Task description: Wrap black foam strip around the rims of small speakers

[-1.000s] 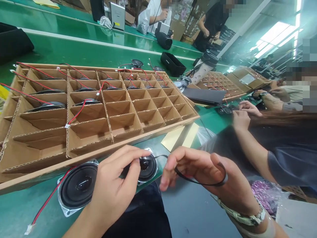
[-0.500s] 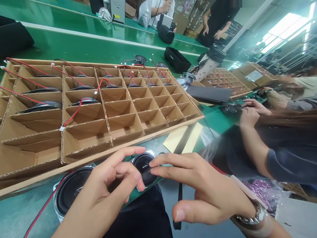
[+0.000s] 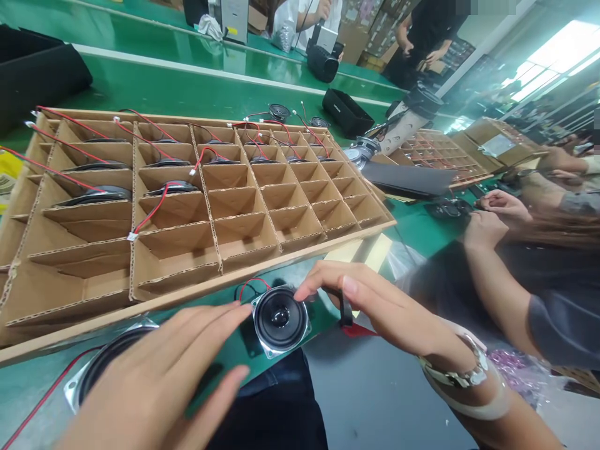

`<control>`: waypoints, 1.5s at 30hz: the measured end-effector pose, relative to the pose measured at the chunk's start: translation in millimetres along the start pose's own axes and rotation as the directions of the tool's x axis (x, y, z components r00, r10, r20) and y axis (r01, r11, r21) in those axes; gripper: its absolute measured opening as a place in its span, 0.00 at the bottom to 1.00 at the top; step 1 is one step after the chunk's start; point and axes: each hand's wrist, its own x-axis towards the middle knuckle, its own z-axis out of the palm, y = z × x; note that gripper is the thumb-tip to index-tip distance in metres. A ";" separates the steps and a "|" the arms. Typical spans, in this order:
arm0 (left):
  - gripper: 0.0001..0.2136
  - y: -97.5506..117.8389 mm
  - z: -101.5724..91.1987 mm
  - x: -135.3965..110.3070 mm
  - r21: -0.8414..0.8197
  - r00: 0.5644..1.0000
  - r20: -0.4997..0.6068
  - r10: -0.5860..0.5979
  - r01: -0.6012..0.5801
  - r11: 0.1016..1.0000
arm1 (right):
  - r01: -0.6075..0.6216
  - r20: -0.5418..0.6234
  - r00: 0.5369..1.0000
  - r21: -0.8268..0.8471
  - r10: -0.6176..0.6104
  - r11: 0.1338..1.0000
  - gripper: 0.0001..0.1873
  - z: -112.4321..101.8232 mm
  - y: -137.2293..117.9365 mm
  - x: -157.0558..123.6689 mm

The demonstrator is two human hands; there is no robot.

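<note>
A small speaker [image 3: 280, 319] is flanked by two hands: the left hand [image 3: 150, 381], fingers spread, just beside it; the right hand [image 3: 389, 312], fingers outstretched, touching its far corner.

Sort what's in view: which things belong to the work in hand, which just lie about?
In hand: small speaker between left hand and right hand; black band in the right hand.
Lying about: large speaker, cardboard divider tray, yellow sheets, black case.
</note>
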 end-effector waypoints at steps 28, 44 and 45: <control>0.05 47.4 5.6 45.3 -0.406 0.903 -0.045 -0.428 0.375 0.833 | -0.007 0.240 0.970 -0.172 0.049 0.985 0.30 5.5 -28.2 27.4; 0.05 27.8 13.9 37.9 -0.435 0.887 0.135 -0.442 0.454 0.778 | 0.121 0.093 0.990 -0.167 -0.106 0.979 0.22 -12.3 -44.5 14.6; 0.06 26.9 15.0 36.2 -0.423 0.880 0.146 -0.453 0.469 0.776 | 0.132 0.009 0.991 -0.197 -0.132 0.971 0.23 -16.2 -47.8 10.6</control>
